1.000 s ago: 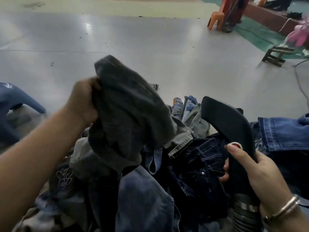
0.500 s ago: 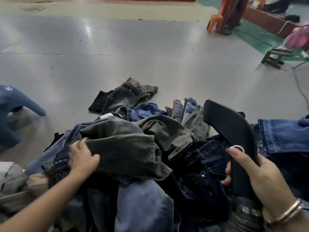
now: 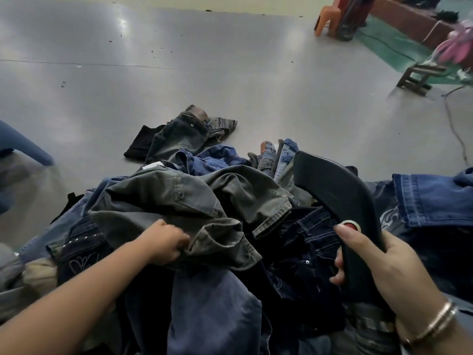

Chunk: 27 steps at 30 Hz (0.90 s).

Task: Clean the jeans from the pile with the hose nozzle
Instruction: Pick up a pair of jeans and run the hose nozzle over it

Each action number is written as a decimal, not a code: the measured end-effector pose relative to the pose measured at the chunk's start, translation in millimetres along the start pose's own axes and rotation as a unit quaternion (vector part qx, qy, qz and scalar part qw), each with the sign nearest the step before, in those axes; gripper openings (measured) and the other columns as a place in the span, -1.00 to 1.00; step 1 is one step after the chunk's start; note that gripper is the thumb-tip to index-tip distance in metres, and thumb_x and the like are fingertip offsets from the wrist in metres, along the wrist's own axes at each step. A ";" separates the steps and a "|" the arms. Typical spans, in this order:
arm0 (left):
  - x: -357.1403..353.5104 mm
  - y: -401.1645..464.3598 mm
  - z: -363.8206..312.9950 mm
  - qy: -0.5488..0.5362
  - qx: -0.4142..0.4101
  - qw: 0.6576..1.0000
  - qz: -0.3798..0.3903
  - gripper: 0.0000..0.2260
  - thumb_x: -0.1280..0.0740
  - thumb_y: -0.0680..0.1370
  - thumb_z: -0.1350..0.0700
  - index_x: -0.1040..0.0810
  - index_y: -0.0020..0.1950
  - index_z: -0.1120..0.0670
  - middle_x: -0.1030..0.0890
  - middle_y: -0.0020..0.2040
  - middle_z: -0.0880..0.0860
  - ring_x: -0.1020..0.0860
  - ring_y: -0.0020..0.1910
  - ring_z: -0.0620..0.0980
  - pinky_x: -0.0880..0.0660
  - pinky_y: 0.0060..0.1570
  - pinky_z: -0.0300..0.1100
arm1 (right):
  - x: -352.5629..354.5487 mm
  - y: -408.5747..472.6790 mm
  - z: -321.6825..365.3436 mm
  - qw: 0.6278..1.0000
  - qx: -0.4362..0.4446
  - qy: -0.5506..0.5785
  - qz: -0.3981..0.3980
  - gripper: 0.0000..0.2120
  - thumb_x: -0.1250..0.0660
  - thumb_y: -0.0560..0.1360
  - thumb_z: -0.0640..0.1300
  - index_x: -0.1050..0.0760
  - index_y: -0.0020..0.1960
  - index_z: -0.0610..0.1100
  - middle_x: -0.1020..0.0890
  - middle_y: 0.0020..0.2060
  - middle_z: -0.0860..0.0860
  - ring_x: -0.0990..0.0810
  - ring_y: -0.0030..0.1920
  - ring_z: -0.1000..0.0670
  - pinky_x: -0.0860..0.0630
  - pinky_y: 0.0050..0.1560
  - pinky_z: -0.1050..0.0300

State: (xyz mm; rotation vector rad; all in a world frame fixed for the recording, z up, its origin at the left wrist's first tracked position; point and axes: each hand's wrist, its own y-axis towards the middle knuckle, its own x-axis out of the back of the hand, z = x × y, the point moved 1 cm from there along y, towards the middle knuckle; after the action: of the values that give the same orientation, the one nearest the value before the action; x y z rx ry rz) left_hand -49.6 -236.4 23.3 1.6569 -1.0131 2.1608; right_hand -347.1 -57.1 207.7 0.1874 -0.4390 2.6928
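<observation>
On the grey floor [image 3: 230,73], the left hand [image 3: 163,242] has its fingers curled into a fold of the crumpled grey-green denim jeans [image 3: 184,201] lying on top of the heaped pile of blue and dark jeans [image 3: 217,290]. To the right, the right hand [image 3: 378,267] grips the curved black plastic hose nozzle [image 3: 337,196], held above the pile and apparently touching no garment. Cleaning this pair looks not yet begun; many jeans seemingly remain.

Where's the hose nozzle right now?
Head view, right side: the black hose nozzle is gripped in the right hand, raised over the jeans pile.
</observation>
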 end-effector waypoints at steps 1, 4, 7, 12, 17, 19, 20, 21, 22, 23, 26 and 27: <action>-13.4 -13.6 -1.0 0.004 -0.031 0.997 0.076 -0.74 -0.19 0.48 0.04 -0.49 0.14 -0.09 -0.58 0.15 -0.06 -0.50 0.21 -0.01 -0.28 0.16 -0.11 | 0.1 -0.2 0.3 1.000 0.000 0.000 0.003 -0.21 -0.55 -0.01 0.34 -0.50 -0.13 -0.29 -0.60 -0.47 -0.14 -0.58 -0.51 -0.14 -0.58 -0.47 0.04; -49.2 -54.3 -7.0 -0.039 -0.039 0.965 0.257 -0.68 -0.18 0.45 0.12 -0.54 0.16 -0.08 -0.58 0.18 -0.06 -0.49 0.23 0.01 -0.31 0.24 -0.05 | -1.1 -1.7 1.3 1.000 0.000 0.001 0.011 -0.38 -0.52 0.11 0.23 -0.50 -0.15 -0.28 -0.60 -0.47 -0.15 -0.58 -0.51 -0.14 -0.57 -0.47 0.04; -52.1 -60.0 -18.2 -0.147 -0.003 0.957 0.250 -0.74 -0.19 0.49 0.13 -0.55 0.12 0.02 -0.59 0.15 0.04 -0.53 0.17 0.05 -0.42 0.11 -0.15 | -4.8 -2.9 1.1 1.000 0.001 0.003 0.016 -0.49 -0.43 0.14 0.15 -0.49 -0.18 -0.26 -0.59 -0.47 -0.14 -0.57 -0.53 -0.12 -0.57 -0.51 0.12; -28.3 -40.0 -58.0 -0.243 -0.006 0.966 0.084 -0.69 -0.25 0.50 -0.21 -0.50 0.09 -0.03 -0.57 0.10 -0.04 -0.53 0.10 -0.03 -0.42 0.03 -0.14 | -11.5 -5.0 -0.1 1.000 0.018 0.013 0.003 -0.55 -0.42 0.15 0.12 -0.49 -0.19 -0.23 -0.58 -0.49 -0.11 -0.55 -0.55 -0.09 -0.58 -0.47 0.04; -39.3 -34.6 -112.6 -0.127 -0.023 0.991 0.037 -0.36 -0.25 0.35 -0.39 -0.29 0.22 0.02 -0.39 0.18 0.01 -0.44 0.13 0.08 -0.41 0.00 0.00 | -11.8 -10.2 3.7 0.995 0.076 0.063 0.002 -0.46 -0.56 0.03 0.33 -0.53 -0.22 -0.02 -0.57 -0.48 -0.13 -0.53 -0.55 -0.12 -0.56 -0.50 0.04; -45.7 -29.4 -124.1 -0.111 -0.008 0.993 0.043 -0.53 -0.27 0.47 -0.16 -0.28 0.27 0.04 -0.37 0.22 0.06 -0.44 0.16 0.13 -0.43 0.00 0.03 | -9.7 -10.2 4.7 0.991 0.094 0.096 0.001 -0.44 -0.57 -0.03 0.40 -0.56 -0.27 0.03 -0.57 -0.46 -0.14 -0.54 -0.54 -0.10 -0.58 -0.47 0.00; -45.5 -26.1 -124.6 -0.126 0.014 0.991 0.047 -0.62 -0.25 0.50 -0.05 -0.31 0.26 0.05 -0.39 0.23 0.08 -0.45 0.17 0.14 -0.43 0.02 0.03 | -7.4 -9.9 5.0 0.989 0.099 0.107 0.002 -0.46 -0.57 -0.02 0.40 -0.56 -0.27 0.04 -0.58 -0.44 -0.14 -0.55 -0.52 -0.10 -0.60 -0.45 -0.02; -44.2 -22.2 -122.0 -0.158 0.043 0.985 0.048 -0.70 -0.22 0.51 0.04 -0.36 0.22 0.06 -0.44 0.22 0.09 -0.48 0.17 0.14 -0.44 0.05 0.01 | -5.5 -10.1 5.9 0.989 0.099 0.113 0.008 -0.48 -0.57 0.00 0.39 -0.57 -0.26 0.05 -0.59 -0.42 -0.14 -0.57 -0.51 -0.10 -0.61 -0.41 -0.03; -41.1 -18.4 -116.0 -0.215 0.074 0.973 0.045 -0.75 -0.20 0.51 0.11 -0.43 0.17 0.08 -0.50 0.20 0.09 -0.50 0.16 0.13 -0.44 0.08 -0.04 | -4.7 -10.8 7.3 0.989 0.092 0.114 0.014 -0.49 -0.58 0.00 0.38 -0.57 -0.25 0.06 -0.60 -0.41 -0.14 -0.59 -0.48 -0.11 -0.62 -0.38 -0.05; -35.3 -15.0 -107.4 -0.293 0.098 0.950 0.041 -0.78 -0.19 0.51 0.16 -0.49 0.12 0.10 -0.56 0.16 0.10 -0.53 0.14 0.11 -0.44 0.09 -0.09 | -4.4 -10.8 7.5 0.990 0.080 0.110 0.019 -0.49 -0.59 0.01 0.35 -0.58 -0.23 0.05 -0.60 -0.40 -0.13 -0.60 -0.46 -0.11 -0.63 -0.37 -0.04; -5.5 -18.8 -76.4 -0.568 0.109 0.812 0.072 -0.78 -0.20 0.49 0.35 -0.60 -0.05 0.15 -0.61 -0.09 0.15 -0.57 -0.13 0.04 -0.49 -0.13 -0.10 | -7.7 -11.1 5.3 0.994 0.041 0.097 0.011 -0.55 -0.53 0.11 0.15 -0.53 -0.14 -0.09 -0.58 -0.43 -0.12 -0.55 -0.51 -0.10 -0.56 -0.49 0.08; 7.6 -25.7 -67.4 -0.663 0.103 0.738 0.077 -0.74 -0.19 0.47 0.42 -0.62 -0.08 0.16 -0.59 -0.15 0.16 -0.56 -0.25 0.02 -0.48 -0.24 -0.13 | -9.2 -10.5 5.6 0.995 0.032 0.096 0.010 -0.58 -0.47 0.16 0.11 -0.50 -0.12 -0.13 -0.57 -0.44 -0.11 -0.53 -0.54 -0.09 -0.54 -0.52 0.11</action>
State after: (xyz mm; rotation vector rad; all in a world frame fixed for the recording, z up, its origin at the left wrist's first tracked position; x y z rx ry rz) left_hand -88.4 -175.8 32.0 3.3843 -1.1424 0.8125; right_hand -334.1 -53.2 214.1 -0.0582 -0.2965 2.7125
